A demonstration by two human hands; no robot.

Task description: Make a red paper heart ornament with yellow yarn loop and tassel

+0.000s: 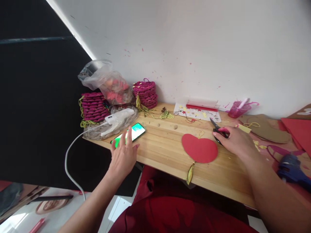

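Note:
My left hand is spread over a phone with a lit screen, its fingertips at or just above the glass. The phone lies near the left front edge of the wooden table. On the right, my right hand has its fingers closed on the handles of black scissors, whose blades point up and left. Between the hands lies a red paper heart with a yarn loop at its top and a yellow-green tassel hanging at its lower point.
Behind the phone stand two magenta woven baskets and a plastic bag. A star sticker sheet and a pink cup are by the wall. Brown cardboard and a blue glue gun lie right.

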